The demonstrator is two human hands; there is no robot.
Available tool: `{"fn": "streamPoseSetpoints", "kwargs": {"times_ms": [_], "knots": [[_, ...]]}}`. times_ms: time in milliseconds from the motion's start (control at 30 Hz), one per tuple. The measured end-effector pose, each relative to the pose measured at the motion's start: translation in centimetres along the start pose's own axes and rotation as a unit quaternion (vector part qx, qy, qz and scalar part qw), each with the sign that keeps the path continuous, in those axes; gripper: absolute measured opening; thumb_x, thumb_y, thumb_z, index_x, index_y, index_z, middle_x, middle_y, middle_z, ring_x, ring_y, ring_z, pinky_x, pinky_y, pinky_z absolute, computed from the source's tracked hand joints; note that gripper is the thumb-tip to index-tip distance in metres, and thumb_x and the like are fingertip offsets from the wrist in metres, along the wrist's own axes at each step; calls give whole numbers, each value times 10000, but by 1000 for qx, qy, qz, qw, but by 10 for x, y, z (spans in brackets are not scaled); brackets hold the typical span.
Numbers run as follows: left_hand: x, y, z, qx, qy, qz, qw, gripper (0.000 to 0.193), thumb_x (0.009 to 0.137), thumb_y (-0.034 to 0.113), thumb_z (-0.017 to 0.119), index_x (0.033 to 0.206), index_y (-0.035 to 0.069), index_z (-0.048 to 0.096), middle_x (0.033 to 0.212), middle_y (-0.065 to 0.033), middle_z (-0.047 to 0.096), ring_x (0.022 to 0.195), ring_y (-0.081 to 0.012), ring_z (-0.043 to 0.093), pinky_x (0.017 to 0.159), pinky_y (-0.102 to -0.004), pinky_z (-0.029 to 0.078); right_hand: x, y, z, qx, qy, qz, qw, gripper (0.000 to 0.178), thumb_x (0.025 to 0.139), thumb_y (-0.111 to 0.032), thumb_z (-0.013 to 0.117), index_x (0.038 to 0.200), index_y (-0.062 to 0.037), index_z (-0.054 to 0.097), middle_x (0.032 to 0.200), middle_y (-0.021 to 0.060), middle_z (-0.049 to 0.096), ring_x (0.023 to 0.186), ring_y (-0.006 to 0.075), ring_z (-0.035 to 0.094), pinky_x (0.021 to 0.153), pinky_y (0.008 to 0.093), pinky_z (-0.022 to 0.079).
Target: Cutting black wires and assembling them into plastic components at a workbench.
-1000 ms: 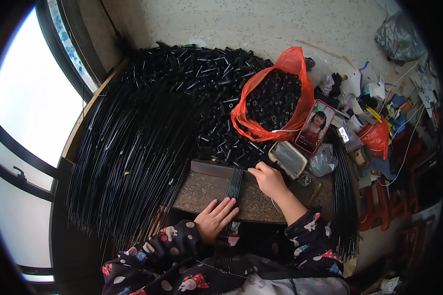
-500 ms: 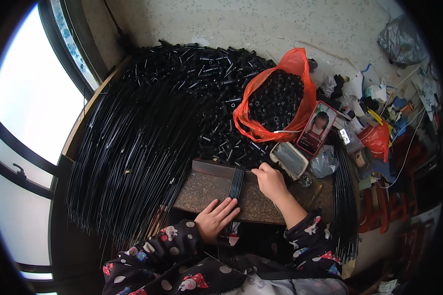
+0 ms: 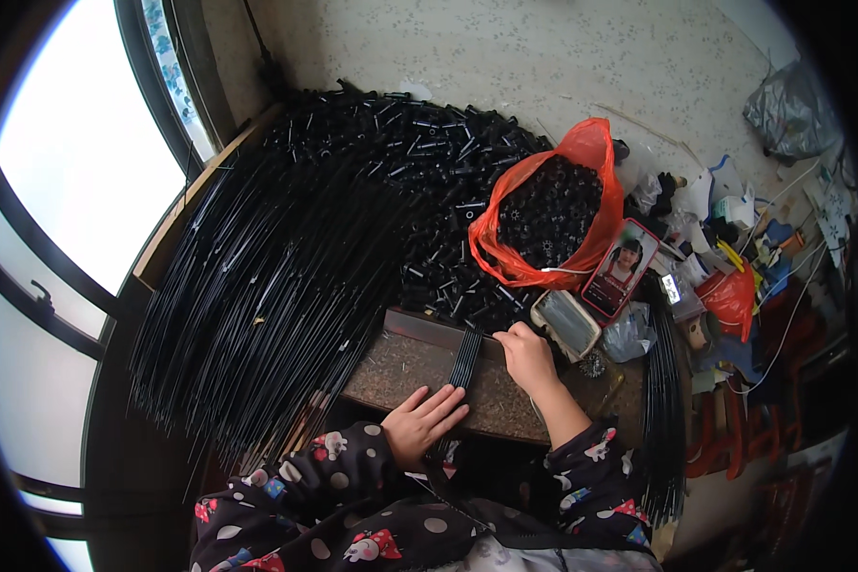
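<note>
A row of thin black rods (image 3: 466, 357) lies side by side over the near edge of a speckled brown board (image 3: 391, 367). My left hand (image 3: 423, 421) rests on their near part, its fingers stretched out flat across them. The far ends of the rods cross a raised dark strip (image 3: 424, 327) along the back of the board. At the strip's right part, my right hand (image 3: 526, 357) is closed, thumb and fingers pressed together. What it holds, if anything, is hidden by the fingers.
Left of the board spreads a large pile of long black rods (image 3: 248, 305). Behind lie heaped short black tubes (image 3: 448, 148) and a red plastic bag (image 3: 612, 176) of small black parts. A phone (image 3: 622, 267), a pale-rimmed case (image 3: 567, 324) and clutter stand to the right.
The whole view has shifted slightly, so the scene sits a little further right and lower. Both hands keep nearly the same places on the rods and at the strip.
</note>
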State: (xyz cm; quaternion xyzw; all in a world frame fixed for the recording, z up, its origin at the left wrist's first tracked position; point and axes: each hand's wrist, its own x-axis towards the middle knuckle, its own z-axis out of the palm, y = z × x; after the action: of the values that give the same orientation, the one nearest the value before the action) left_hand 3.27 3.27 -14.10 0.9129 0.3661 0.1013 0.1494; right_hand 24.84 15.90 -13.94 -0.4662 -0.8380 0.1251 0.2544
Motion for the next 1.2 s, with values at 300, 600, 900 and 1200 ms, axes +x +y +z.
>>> {"fn": "streamPoseSetpoints", "kwargs": {"times_ms": [300,600,900,1200], "knots": [[2,-3,2,-9,7,8,1000,944,627,404,649,1382,40,213,1439,-168,197,1330,-290,213,1051,-445,196,12,3,0,38,-21,-19,999,117,771,-56,579,868,-55,645,782,106,567,725,306,577,624,368,469],[0,-5,3,-1,6,14,1000,944,629,434,638,1378,39,221,1441,-162,198,1327,-288,219,1051,-436,197,-1,34,-28,-131,25,-195,972,137,733,-82,594,866,-73,631,760,37,542,768,229,546,653,349,454],[3,-8,6,-3,1,16,1000,876,664,364,620,1376,39,226,1439,-154,211,1328,-283,222,1049,-437,200,-7,28,-21,-33,24,-80,996,188,733,-33,577,893,-101,649,778,57,550,658,266,578,558,360,471],[0,-5,4,0,11,8,1000,852,678,349,607,1379,48,226,1441,-151,208,1323,-285,235,1047,-435,210,-4,17,-17,23,-9,-47,999,140,776,-52,568,889,-77,645,776,82,556,689,291,581,590,369,469]]}}
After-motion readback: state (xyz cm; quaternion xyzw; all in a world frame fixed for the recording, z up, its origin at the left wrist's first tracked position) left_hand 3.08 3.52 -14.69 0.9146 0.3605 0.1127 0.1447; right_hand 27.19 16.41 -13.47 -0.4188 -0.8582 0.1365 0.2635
